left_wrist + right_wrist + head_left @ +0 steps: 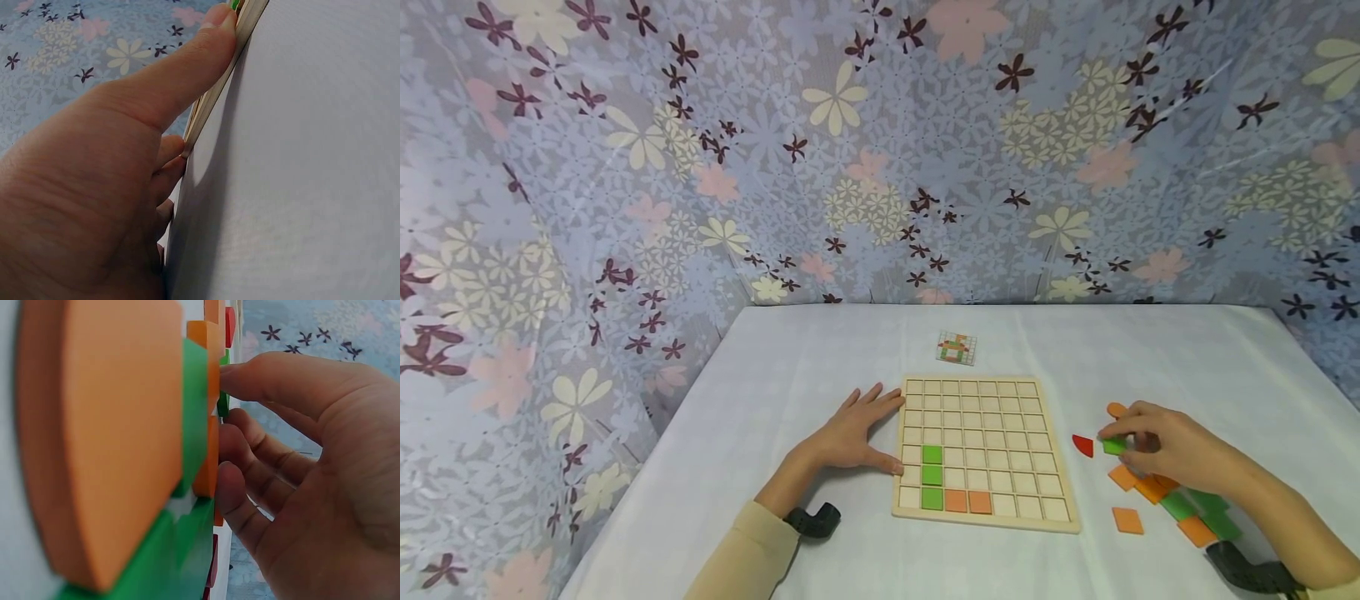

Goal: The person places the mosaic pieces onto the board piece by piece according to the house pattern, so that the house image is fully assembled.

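Note:
A wooden grid board (973,525) lies on the table. Three green square tiles (932,476) stand in one of its columns, and two orange tiles (967,501) continue along the bottom row. My left hand (850,432), fingers spread, rests against the board's left edge; in the left wrist view the thumb (187,69) touches the rim. To the right of the board, my right hand (1176,446) pinches a green tile (1114,447) between thumb and fingers. In the right wrist view that green tile (224,406) is partly hidden by nearer pieces.
A small pattern card (957,347) lies beyond the board. Beside the right hand are a red quarter-round piece (1083,446), a lone orange square (1127,521) and a pile of orange and green tiles (1180,505). A floral curtain (880,167) hangs behind the white table (820,350).

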A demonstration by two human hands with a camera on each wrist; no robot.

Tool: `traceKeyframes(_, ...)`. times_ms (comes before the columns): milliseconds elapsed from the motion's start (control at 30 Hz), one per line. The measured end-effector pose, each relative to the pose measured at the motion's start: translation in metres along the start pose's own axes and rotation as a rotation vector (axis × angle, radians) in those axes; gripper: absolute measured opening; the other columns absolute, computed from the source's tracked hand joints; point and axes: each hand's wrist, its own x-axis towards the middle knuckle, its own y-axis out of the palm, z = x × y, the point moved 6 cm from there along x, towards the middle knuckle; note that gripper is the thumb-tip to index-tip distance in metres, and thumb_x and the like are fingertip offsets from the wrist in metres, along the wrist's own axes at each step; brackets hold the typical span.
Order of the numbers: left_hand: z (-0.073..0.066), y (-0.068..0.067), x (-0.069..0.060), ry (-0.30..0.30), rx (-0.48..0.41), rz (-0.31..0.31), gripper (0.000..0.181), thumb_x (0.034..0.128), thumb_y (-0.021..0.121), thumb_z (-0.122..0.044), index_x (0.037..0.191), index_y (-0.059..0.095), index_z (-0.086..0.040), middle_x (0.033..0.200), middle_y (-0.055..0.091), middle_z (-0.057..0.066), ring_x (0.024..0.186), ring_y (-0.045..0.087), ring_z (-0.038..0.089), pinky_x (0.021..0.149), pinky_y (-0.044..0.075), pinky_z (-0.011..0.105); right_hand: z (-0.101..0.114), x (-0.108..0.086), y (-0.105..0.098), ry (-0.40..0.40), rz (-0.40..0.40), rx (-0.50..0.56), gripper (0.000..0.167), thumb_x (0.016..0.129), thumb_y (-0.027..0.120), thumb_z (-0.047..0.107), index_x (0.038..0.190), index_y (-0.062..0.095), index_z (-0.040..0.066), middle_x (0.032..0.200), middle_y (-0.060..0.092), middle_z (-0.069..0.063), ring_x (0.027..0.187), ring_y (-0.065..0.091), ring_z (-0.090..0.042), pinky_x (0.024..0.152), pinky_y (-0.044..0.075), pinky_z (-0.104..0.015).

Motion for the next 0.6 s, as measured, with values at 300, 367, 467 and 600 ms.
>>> traceKeyframes(300,0.0005,0.0001,-0.0004,-0.001,0.004,0.002,0.108,0.0673,0.071,-0.071,0.153,0.029,-0.019,0.157,0.022,-0.007,0.146,0.005,0.021,0.116,0.0,0.044,-0.0042,0.0016,0.0026,0.078,0.037,0.003,0.029,0.087,0.073,0.022,0.115,0.069,0.016,0.085,0.052,0.002,0.064,0.046,-0.01,0.049,0.042,-0.024)
traceKeyframes(367,0.0003,0.0001,-0.0005,0.001,0.008,0.003,0.108,0.0675,0.071,-0.071,0.153,0.029,-0.019,0.157,0.021,-0.007,0.146,0.005,0.021,0.116,0.0,0.044,-0.0046,0.0019,0.0033,0.086,0.041,0.003,0.03,0.087,0.073,0.022,0.115,0.068,0.016,0.085,0.052,0.002,0.064,0.046,-0.01,0.05,0.042,-0.024)
traceKeyframes(467,-0.0003,-0.0003,-0.0007,0.004,0.013,0.002,0.109,0.0676,0.071,-0.071,0.153,0.029,-0.019,0.157,0.022,-0.006,0.146,0.006,0.021,0.116,0.0,0.044,-0.0049,0.002,0.0042,0.083,0.043,0.01,0.031,0.087,0.073,0.023,0.116,0.068,0.016,0.085,0.052,0.002,0.065,0.047,-0.01,0.05,0.042,-0.024)
traceKeyframes(600,-0.0014,-0.0013,-0.0009,0.013,0.017,-0.005,0.109,0.0677,0.071,-0.071,0.153,0.029,-0.018,0.157,0.022,-0.005,0.146,0.007,0.023,0.116,0.001,0.046,-0.0055,0.0024,0.0045,0.081,0.05,0.02,0.032,0.087,0.073,0.023,0.117,0.066,0.014,0.088,0.054,0.002,0.067,0.048,-0.01,0.051,0.043,-0.024)
